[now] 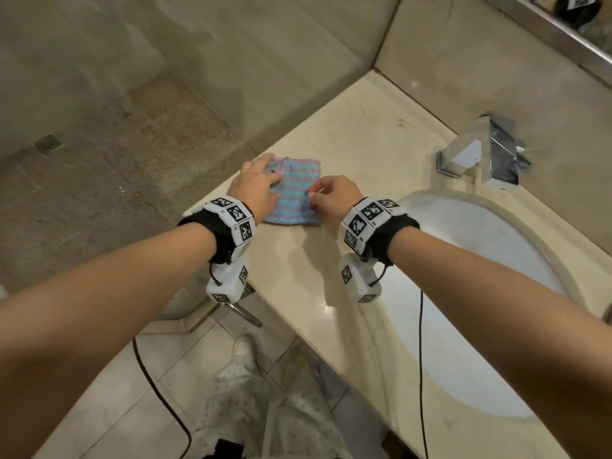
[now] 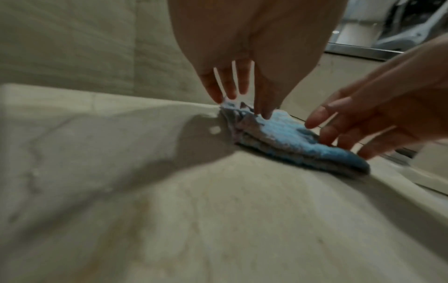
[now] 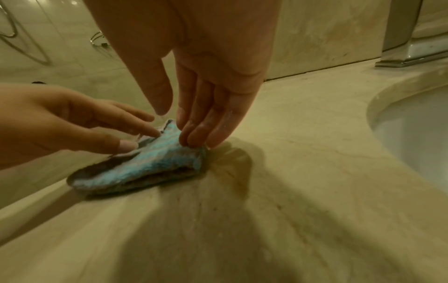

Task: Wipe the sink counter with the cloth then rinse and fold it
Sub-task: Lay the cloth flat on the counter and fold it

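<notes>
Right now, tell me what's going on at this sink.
A person is folding a small blue-and-pink striped cloth on the beige stone counter, left of the white oval basin. The left hand presses straight fingers on the cloth's far left part, and the right hand touches its right edge with its fingertips. The cloth already lies doubled over in layers. The chrome faucet shows no running water.

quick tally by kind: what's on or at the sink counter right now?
cloth: 1, folded, lying on the counter
hands: 2, left hand and right hand, both touching the cloth
faucet: 1
sink basin: 1
Total: 5
</notes>
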